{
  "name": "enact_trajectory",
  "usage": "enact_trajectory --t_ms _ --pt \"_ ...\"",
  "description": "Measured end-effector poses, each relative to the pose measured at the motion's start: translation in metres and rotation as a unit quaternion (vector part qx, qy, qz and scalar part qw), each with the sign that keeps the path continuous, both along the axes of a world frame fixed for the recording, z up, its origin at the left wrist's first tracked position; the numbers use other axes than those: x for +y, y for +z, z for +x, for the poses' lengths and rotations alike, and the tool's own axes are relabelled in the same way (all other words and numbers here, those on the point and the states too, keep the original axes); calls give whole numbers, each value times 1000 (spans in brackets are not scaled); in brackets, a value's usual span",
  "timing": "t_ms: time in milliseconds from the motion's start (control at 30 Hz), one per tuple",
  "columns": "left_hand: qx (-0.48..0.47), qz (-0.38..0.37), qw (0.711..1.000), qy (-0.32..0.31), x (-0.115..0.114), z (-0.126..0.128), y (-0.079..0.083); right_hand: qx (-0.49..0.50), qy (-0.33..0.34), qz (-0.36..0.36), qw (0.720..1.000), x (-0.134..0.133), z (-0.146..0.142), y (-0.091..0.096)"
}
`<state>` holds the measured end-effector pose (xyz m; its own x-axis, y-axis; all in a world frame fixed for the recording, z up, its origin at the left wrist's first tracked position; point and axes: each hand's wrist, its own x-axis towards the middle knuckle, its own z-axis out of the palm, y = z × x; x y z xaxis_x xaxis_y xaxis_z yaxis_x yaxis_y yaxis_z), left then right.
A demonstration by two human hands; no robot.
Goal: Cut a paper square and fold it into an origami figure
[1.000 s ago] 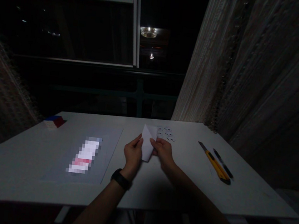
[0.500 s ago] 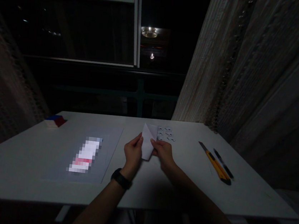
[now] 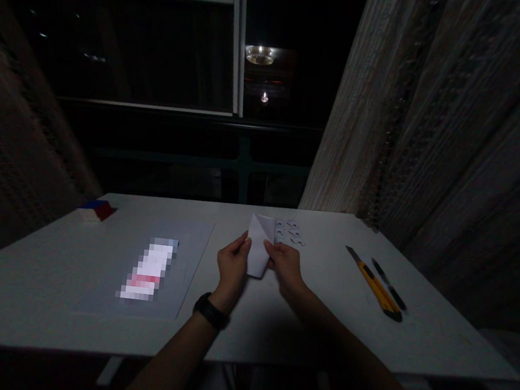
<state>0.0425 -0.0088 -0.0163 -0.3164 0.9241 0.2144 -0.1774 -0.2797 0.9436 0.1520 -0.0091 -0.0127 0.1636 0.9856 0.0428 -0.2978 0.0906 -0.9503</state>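
Observation:
A folded piece of white paper is held upright over the middle of the table, with a slanting fold near its top. My left hand pinches its left edge, thumb on the near face. On the opposite edge my right hand grips it the same way, thumb pressed on the front. The fingers behind the paper are hidden. Just past my right hand lie several small pieces with dark marks, partly covered by the paper and too small to make out.
A yellow box cutter and a black pen lie on the white table at right. At left, a bright, blurred-out phone-like rectangle rests on a large white sheet. A coloured cube sits at the far left.
The paper and both hands have shifted very slightly to the right. My grip stays the same, and the things on the table have not moved.

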Motion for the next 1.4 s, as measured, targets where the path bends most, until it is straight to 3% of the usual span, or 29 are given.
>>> enact_trajectory --t_ms 267,667,833,1100,1400 --pt "-13 13 999 -38 0 1 -1 -1 -11 24 1000 2 -1 -3" --pt "-23 -2 1000 14 -1 1 -1 -5 -25 47 999 -2 -6 -3" --pt "-26 -13 999 44 -2 1 1 4 -23 42 999 -1 -6 -5" --pt "-54 -16 998 23 -2 2 3 7 -10 36 999 0 -4 -5" --pt "-30 0 998 47 -1 -2 2 26 8 -29 999 -3 -2 -1"
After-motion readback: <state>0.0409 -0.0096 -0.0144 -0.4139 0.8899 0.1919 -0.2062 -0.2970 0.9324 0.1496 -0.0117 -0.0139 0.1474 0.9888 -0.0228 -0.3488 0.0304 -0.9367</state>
